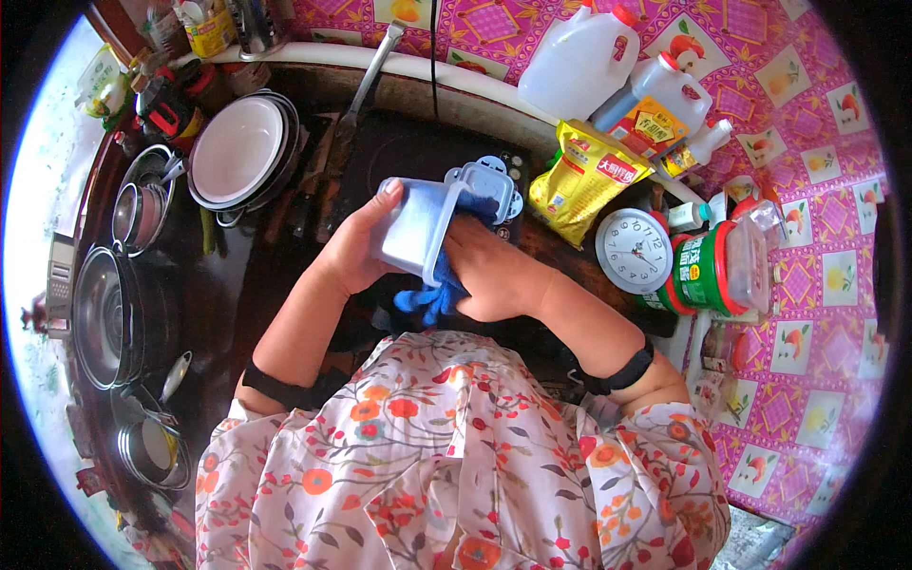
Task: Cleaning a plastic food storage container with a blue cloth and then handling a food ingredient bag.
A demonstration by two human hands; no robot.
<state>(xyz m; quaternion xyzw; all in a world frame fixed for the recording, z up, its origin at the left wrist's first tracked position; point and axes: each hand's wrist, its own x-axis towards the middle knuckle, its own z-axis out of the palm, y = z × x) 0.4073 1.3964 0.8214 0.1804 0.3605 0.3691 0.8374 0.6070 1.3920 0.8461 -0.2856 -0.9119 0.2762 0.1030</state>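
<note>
My left hand (360, 239) grips a translucent plastic food container (411, 224) by its base and side, its open rim turned to the right. My right hand (491, 267) reaches to the container's mouth with a blue cloth (431, 296) in its grasp; the cloth lies partly inside and partly hangs below the rim. The fingertips of my right hand are hidden. Just behind the container, a translucent lid with blue clip tabs (491, 187) rests on the black cooktop (399, 142).
Stacked bowls (239, 149), pans (103, 317) and small metal bowls (139, 214) stand at the left. A yellow packet (584, 182), plastic jugs (581, 60), a round clock (633, 251) and green tubs (702, 267) stand at the right. A metal-handled utensil (374, 71) leans at the back.
</note>
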